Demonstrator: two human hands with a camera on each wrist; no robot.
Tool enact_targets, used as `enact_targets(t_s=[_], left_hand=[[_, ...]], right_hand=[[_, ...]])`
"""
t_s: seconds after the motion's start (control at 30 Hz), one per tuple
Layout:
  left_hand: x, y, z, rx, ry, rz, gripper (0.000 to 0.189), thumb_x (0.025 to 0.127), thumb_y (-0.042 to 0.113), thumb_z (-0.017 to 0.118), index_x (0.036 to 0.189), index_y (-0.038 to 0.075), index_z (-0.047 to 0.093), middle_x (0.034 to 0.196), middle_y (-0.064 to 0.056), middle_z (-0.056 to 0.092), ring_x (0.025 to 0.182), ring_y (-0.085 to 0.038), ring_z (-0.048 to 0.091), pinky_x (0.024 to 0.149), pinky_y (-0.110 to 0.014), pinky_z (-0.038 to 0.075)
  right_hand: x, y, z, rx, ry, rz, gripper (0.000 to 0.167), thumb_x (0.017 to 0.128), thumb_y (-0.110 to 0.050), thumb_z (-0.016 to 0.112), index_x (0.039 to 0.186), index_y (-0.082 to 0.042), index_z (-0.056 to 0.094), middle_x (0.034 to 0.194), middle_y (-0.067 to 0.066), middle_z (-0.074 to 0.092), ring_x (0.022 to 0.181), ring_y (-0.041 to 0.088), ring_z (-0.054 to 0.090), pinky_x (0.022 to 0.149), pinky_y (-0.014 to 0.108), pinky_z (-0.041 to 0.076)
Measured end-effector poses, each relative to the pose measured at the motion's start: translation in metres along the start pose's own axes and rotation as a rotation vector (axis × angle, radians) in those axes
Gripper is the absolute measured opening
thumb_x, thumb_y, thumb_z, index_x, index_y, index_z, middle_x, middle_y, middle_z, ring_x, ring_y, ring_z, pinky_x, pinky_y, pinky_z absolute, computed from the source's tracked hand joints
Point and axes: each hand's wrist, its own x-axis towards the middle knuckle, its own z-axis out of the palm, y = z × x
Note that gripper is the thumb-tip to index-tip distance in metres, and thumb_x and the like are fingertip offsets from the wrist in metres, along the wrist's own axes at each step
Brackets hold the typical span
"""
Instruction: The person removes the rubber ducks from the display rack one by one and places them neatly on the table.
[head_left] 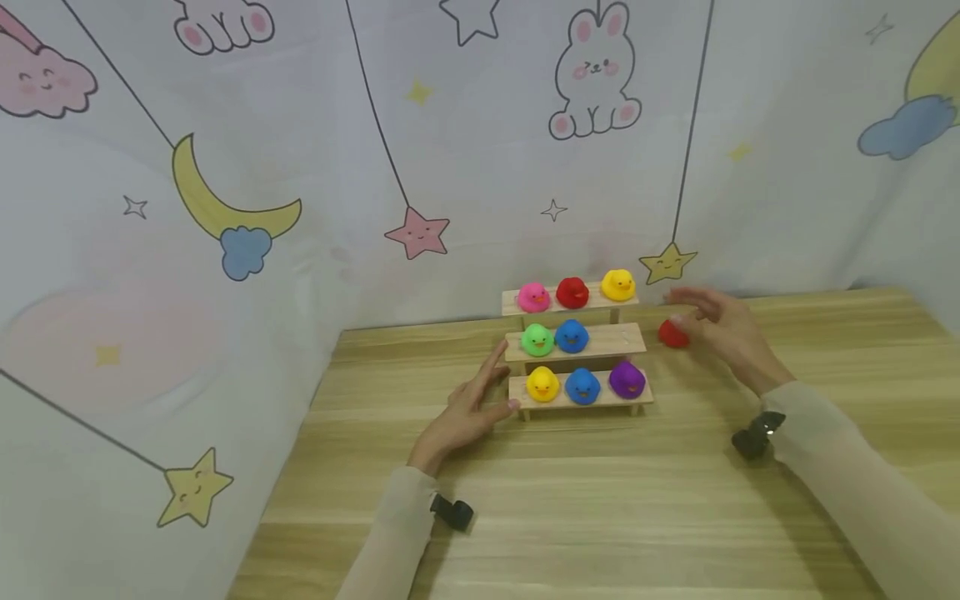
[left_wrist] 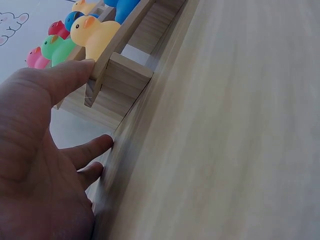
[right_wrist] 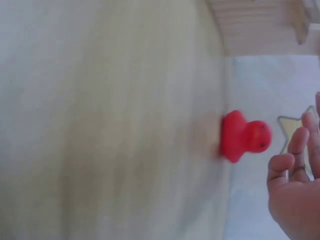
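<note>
A three-step wooden stand (head_left: 618, 338) holds small rubber ducks. At its left end is my left hand (head_left: 463, 418), fingers extended. In the left wrist view the thumb (left_wrist: 70, 80) touches the end of the lowest shelf, beside a yellow duck (left_wrist: 92, 37). To the right of the stand, a red duck (head_left: 673, 335) sits upright on the table. My right hand (head_left: 731, 337) is over and beside that duck, fingers spread and loosely bent. The right wrist view shows the red duck (right_wrist: 235, 137) apart from the hand's visible fingers.
On the top shelf are pink (head_left: 533, 297), red (head_left: 572, 292) and yellow (head_left: 618, 285) ducks. Green (head_left: 537, 340) and blue (head_left: 572, 336) ducks occupy the middle shelf. The lowest bears yellow, blue (head_left: 582, 387) and purple (head_left: 627, 380) ones. A patterned curtain (head_left: 480, 150) hangs behind the table (head_left: 570, 517).
</note>
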Motion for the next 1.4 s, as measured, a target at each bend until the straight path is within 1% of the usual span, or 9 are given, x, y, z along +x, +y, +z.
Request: enact_targets(t_s=[0.07,0.17,0.4,0.63,0.87,0.97,1.13,1.3,1.4], left_hand=[[0.000,0.000,-0.001,0.006,-0.007,-0.002,0.093,0.104,0.040,0.068,0.166,0.062,0.002,0.173,-0.008,0.042,0.165,-0.037,0.032,0.134,-0.066,0.003],[-0.001,0.001,-0.002,0.008,-0.006,-0.002,0.093,0.104,0.040,0.068,0.166,0.061,0.002,0.173,-0.009,0.042,0.165,-0.036,0.032,0.134,-0.066,0.003],[-0.002,0.002,-0.002,0.011,-0.011,-0.005,0.093,0.104,0.041,0.068,0.165,0.063,0.002,0.174,-0.008,0.041,0.165,-0.036,0.033,0.135,-0.066,0.002],[-0.003,-0.001,-0.004,0.011,-0.003,-0.015,0.093,0.104,0.040,0.069,0.165,0.064,0.002,0.174,-0.007,0.041,0.165,-0.036,0.032,0.135,-0.065,0.003],[-0.002,0.001,-0.003,-0.009,-0.013,-0.001,0.092,0.104,0.041,0.068,0.166,0.061,0.003,0.175,-0.008,0.039,0.165,-0.039,0.030,0.135,-0.066,0.002],[-0.002,0.002,-0.003,-0.014,-0.014,-0.004,0.092,0.104,0.042,0.068,0.167,0.060,0.004,0.175,-0.010,0.039,0.165,-0.041,0.030,0.135,-0.066,0.002],[-0.002,0.002,-0.002,0.003,0.001,0.024,0.092,0.103,0.046,0.067,0.170,0.053,0.005,0.173,-0.015,0.040,0.162,-0.049,0.032,0.132,-0.071,0.005],[-0.001,0.001,-0.001,0.004,0.007,-0.006,0.092,0.103,0.045,0.069,0.168,0.059,0.005,0.173,-0.010,0.042,0.163,-0.048,0.030,0.133,-0.070,0.004],[0.000,0.001,0.000,0.002,0.008,-0.026,0.092,0.103,0.042,0.069,0.166,0.063,0.005,0.173,-0.007,0.043,0.164,-0.046,0.028,0.134,-0.069,0.003]], right_hand=[[0.001,-0.006,0.000,0.047,0.008,-0.018,0.059,0.108,-0.037,0.065,0.162,-0.023,0.047,0.163,0.007,0.057,0.114,0.005,0.058,0.102,0.026,0.047],[0.004,-0.018,-0.001,0.098,0.023,-0.055,0.057,0.108,-0.038,0.065,0.160,-0.022,0.049,0.163,0.007,0.057,0.114,0.001,0.061,0.093,0.014,0.052],[0.012,-0.048,0.000,0.164,0.006,-0.114,0.052,0.107,-0.036,0.068,0.155,-0.022,0.056,0.158,0.001,0.060,0.114,0.007,0.063,0.091,0.016,0.055],[0.025,-0.066,0.014,0.171,-0.032,-0.159,0.049,0.105,-0.027,0.071,0.152,-0.018,0.060,0.152,0.000,0.065,0.109,0.013,0.062,0.085,0.019,0.055],[0.033,-0.068,0.020,0.127,-0.030,-0.156,0.050,0.105,-0.025,0.072,0.152,-0.015,0.059,0.156,0.011,0.063,0.102,0.009,0.064,0.085,0.018,0.056],[0.033,-0.070,0.020,0.107,-0.035,-0.135,0.050,0.105,-0.027,0.072,0.152,-0.016,0.059,0.156,0.012,0.062,0.099,0.010,0.063,0.083,0.017,0.056],[0.031,-0.070,0.020,0.097,-0.011,-0.118,0.050,0.105,-0.028,0.071,0.153,-0.016,0.059,0.157,0.013,0.062,0.094,0.015,0.063,0.079,0.017,0.053],[0.026,-0.069,0.018,0.138,0.041,-0.128,0.047,0.105,-0.028,0.072,0.149,-0.015,0.062,0.154,0.012,0.065,0.086,0.015,0.061,0.069,0.021,0.049],[0.022,-0.068,0.016,0.151,0.063,-0.124,0.047,0.104,-0.031,0.073,0.147,-0.016,0.063,0.152,0.008,0.067,0.091,0.012,0.061,0.069,0.019,0.049]])
